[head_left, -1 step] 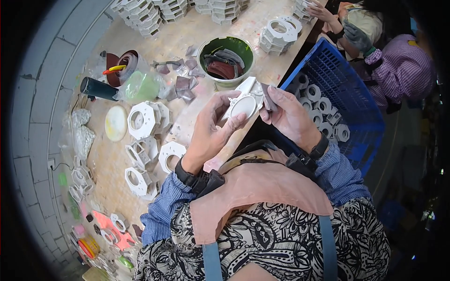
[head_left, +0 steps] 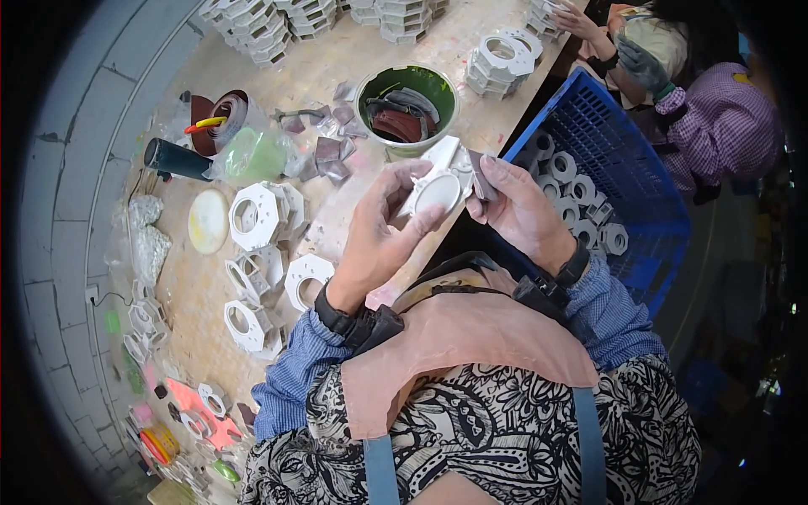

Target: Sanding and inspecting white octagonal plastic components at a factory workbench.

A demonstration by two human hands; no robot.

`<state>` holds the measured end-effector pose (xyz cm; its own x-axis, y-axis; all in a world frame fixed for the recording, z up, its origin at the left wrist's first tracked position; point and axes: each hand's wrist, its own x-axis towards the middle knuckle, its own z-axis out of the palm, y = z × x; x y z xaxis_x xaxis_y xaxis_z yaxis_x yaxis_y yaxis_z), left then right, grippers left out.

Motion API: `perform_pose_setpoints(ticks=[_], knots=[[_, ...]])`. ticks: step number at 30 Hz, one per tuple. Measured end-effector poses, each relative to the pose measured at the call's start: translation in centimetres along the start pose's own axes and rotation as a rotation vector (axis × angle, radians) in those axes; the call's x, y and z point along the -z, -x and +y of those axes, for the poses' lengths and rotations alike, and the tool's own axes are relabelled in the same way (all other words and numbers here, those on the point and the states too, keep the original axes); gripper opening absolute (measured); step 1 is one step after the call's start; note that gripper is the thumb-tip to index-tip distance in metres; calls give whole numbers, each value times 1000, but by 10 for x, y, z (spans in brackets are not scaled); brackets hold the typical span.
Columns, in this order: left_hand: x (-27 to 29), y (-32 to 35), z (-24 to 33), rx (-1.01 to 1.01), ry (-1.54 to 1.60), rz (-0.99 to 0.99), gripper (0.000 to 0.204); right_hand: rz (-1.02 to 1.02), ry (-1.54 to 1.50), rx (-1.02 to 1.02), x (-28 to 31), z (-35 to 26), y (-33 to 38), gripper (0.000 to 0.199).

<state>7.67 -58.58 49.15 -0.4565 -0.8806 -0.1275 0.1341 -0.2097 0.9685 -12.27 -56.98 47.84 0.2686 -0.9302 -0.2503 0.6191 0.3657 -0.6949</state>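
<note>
My left hand [head_left: 377, 229] is closed round a white cast piece [head_left: 438, 192] with a round, rimmed face, its thumb lying over the lower part of the circle. Between the thumb and fingers of my right hand [head_left: 528, 212] is a folded, brownish-grey piece of sandpaper [head_left: 482, 178]. The sandpaper rests at the right edge of the white piece. Both hands are over the table's right edge. My left fingertips are partly hidden behind the piece.
White octagonal frames [head_left: 255, 217] stand left of my hands. A green-lined bucket [head_left: 407, 109] holds sandpaper strips; scraps [head_left: 331, 158] lie beside it. Right of the table, a blue crate [head_left: 623, 185] contains white rings [head_left: 581, 189]. Co-workers [head_left: 728, 126] are at the far right.
</note>
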Motion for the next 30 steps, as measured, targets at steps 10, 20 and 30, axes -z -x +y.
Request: perform_pose_setpoints(ticks=[10, 20, 30], knots=[[-2, 1, 4, -557, -717, 9, 75, -64, -74, 59, 12, 9, -6, 26], [7, 4, 12, -877, -934, 231, 81, 18, -365, 69, 16, 17, -5, 28], [16, 1, 3, -2, 277, -24, 43, -271, -280, 37, 13, 10, -13, 33]])
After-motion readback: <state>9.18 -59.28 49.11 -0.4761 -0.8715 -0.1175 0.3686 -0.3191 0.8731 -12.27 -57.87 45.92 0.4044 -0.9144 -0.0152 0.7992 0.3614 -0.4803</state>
